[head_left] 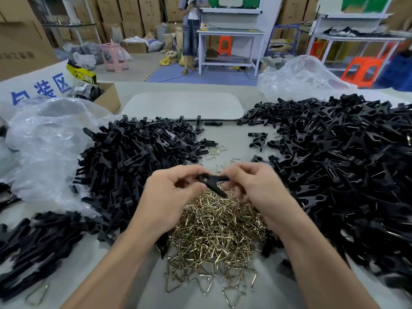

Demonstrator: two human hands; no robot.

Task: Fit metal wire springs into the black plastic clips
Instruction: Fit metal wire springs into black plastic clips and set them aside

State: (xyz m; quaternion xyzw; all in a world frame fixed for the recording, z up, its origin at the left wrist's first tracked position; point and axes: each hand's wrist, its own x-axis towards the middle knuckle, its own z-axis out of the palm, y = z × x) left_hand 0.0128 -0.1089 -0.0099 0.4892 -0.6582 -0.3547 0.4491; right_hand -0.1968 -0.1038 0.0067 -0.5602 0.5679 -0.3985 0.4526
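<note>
Cartons line the warehouse walls beyond a pale tabletop [236, 139]. A heap of brassy wire springs [218, 230] lies directly under the hands, probably so that one can be picked up without reaching. An unsprung clip pile [138, 157] sits to the left of the left hand [169, 197]. A second clip pile [334, 163], with wire showing on several pieces, spreads to the right of the right hand [256, 188] and is likely the finished work. Both hands are held close together just above the springs, fingers curled. The left pinches the ring end of one black clip [209, 181], and the right grips its spread legs. I cannot tell whether a spring is already on it.
</note>
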